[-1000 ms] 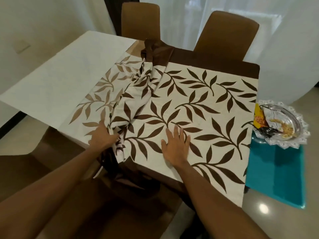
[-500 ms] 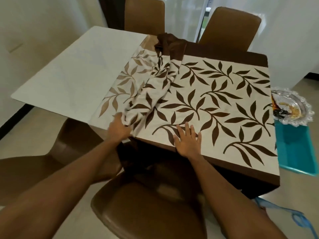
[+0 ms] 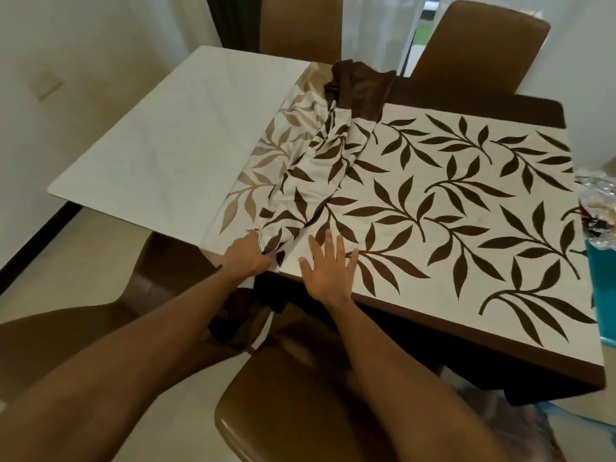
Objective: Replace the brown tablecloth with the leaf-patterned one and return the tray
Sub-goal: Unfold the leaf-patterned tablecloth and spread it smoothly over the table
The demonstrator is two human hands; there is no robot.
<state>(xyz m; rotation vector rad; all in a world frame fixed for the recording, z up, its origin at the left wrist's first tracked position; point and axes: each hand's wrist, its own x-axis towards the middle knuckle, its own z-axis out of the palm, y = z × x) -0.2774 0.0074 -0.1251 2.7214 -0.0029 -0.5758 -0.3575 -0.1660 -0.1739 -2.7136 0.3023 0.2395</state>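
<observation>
brown chairs [image 3: 480, 41], white curtains [image 3: 376, 28], cream wall [image 3: 100, 45]

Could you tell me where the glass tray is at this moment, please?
In the head view the glass tray sits at the far right edge, partly cut off, beside the leaf-patterned tablecloth and above a teal surface.

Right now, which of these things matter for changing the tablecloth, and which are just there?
Part of the job:
- leaf-patterned cloth, half spread
- bunched fold, gripped by the left hand
- right hand, flat on the cloth
- bare white tabletop, not yet covered
- glass tray, at the right edge

Just there:
- brown chairs
- teal surface
</observation>
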